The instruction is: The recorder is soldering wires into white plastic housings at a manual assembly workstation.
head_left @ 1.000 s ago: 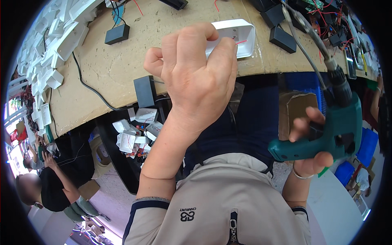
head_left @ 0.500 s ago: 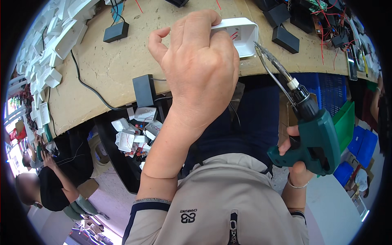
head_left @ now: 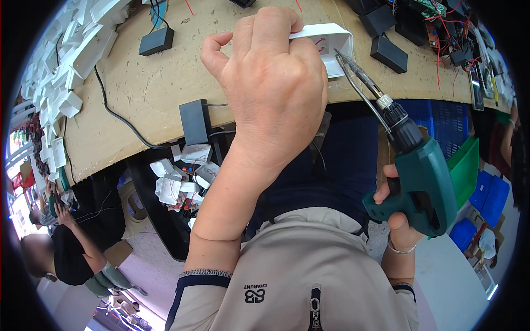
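Note:
My left hand (head_left: 276, 83) is closed on a white plastic casing (head_left: 343, 47), tilted at the front edge of the table. Inside the casing a short red wire (head_left: 319, 42) shows; the rest of the interior is behind my fingers. My right hand (head_left: 403, 230) grips a dark green soldering gun (head_left: 428, 171) by its handle, fingers at the trigger. Its metal tip and thin feed tube point up and left, over the casing's open right side. Whether the tip touches anything in there, I cannot tell.
White casings (head_left: 91, 47) are piled along the table's left. Black boxes (head_left: 389, 54) and wired circuit boards lie at the right. A black tray (head_left: 165, 231) with white casings and parts sits below the table edge. Another person (head_left: 72, 243) sits at the left.
The soldering gun's tip has moved left, from beside the casing's right rim to over its opening. My left hand and the casing have shifted slightly right.

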`<act>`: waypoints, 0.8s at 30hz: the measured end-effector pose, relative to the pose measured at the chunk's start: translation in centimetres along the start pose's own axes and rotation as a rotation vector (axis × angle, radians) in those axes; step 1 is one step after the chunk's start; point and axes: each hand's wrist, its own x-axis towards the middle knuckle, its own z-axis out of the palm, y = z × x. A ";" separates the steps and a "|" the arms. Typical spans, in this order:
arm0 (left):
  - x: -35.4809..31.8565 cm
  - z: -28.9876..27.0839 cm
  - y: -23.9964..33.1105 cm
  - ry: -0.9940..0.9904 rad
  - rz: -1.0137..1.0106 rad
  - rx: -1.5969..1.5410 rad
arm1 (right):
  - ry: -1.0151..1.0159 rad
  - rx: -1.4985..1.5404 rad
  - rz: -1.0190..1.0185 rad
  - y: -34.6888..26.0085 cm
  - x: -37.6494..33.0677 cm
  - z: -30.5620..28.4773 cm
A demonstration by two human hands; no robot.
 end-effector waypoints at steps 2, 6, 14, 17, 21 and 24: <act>0.0 0.1 -0.1 0.002 0.001 0.002 | -0.003 -0.019 -0.010 0.0 0.1 0.0; 0.0 0.0 0.0 0.004 0.010 0.006 | 0.009 -0.052 -0.015 -0.1 0.4 0.2; -0.1 -0.6 -0.2 -0.003 0.057 -0.014 | 0.014 -0.034 0.045 -0.5 0.9 0.9; -0.2 -0.6 -0.2 -0.007 0.055 -0.034 | 0.015 -0.033 0.103 -1.0 1.0 1.0; -0.3 -0.6 -0.2 -0.012 0.054 -0.057 | 0.021 -0.049 0.085 -0.9 1.0 1.1; -0.3 -0.5 -0.2 -0.015 0.054 -0.077 | 0.014 -0.037 0.093 -0.7 1.1 0.9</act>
